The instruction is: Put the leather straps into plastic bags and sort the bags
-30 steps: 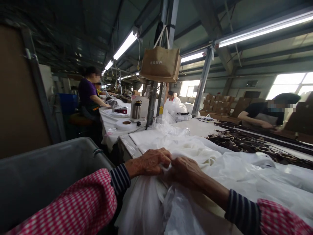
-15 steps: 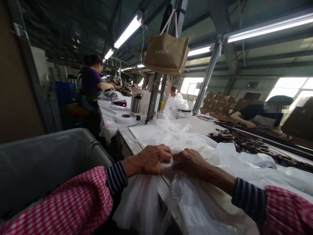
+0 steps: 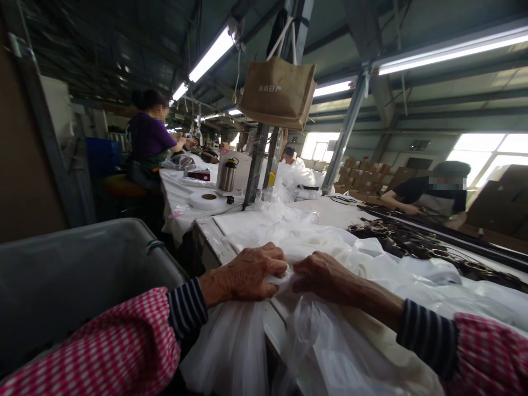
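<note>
White, translucent, crumpled sheeting (image 3: pixel 235 346) hangs over the white table (image 3: pixel 344 212) at six o'clock; my left hand (image 3: pixel 251 272) pinches it, my right hand (image 3: pixel 325 275) half-curls at its three o'clock, grip unclear.

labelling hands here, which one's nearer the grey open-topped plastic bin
Left: the left hand is right of the grey bin; the right hand is farther right, beyond it.

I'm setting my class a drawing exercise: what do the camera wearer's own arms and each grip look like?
The left sleeve and right sleeve are loose, in pinkish-red and white checks. The left cuff and right cuff, showing beyond them, are dark with paler stripes. The left grip and right grip are both ungloved.
</note>
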{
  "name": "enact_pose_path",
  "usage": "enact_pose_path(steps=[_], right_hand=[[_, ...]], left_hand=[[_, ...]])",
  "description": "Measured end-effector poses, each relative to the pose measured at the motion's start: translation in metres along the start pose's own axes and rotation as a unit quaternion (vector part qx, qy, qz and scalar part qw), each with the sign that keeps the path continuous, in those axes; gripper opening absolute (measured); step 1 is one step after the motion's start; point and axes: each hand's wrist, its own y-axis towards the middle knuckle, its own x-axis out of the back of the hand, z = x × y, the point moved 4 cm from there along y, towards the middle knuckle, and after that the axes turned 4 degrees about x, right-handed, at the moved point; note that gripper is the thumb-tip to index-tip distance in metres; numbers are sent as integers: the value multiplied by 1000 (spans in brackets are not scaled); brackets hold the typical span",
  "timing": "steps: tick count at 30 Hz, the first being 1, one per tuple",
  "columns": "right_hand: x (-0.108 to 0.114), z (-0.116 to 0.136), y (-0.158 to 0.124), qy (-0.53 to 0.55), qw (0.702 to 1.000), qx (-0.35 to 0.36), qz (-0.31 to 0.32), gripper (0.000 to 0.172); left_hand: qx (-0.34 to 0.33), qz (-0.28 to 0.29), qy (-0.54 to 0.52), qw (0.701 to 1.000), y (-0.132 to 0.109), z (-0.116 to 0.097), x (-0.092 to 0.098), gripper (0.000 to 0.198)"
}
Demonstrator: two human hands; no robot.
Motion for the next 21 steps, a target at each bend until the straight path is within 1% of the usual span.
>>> enact_pose_path(steps=[4, 8, 11, 13, 16, 19, 21], right_hand=[[2, 3, -7, -40, 999, -2, 2, 15], [2, 2, -9, -81, 996, -22, 1, 16], [-1, 4, -11, -88, 995, -34, 8, 14], [-6, 8, -15, -95, 995, -35, 2, 14], [-23, 18, -29, -138, 989, -14, -47, 13], [-46, 25, -48, -201, 969, 36, -135, 12], [-60, 28, -62, -244, 948, 80, -188, 26]], left_hand=[[-1, -2, -11, 1000, -1, 2, -2, 24], [13, -12, -3, 1000, 1, 3, -5, 22], [33, -17, -2, 999, 2, 2, -7, 19], [38, -15, -9, 999, 1, -1, -7, 18], [28, -18, -31, 999, -3, -5, -8, 17], [24, -33, -37, 998, -8, -8, -11, 19], [19, -41, -28, 999, -10, -10, -14, 22]])
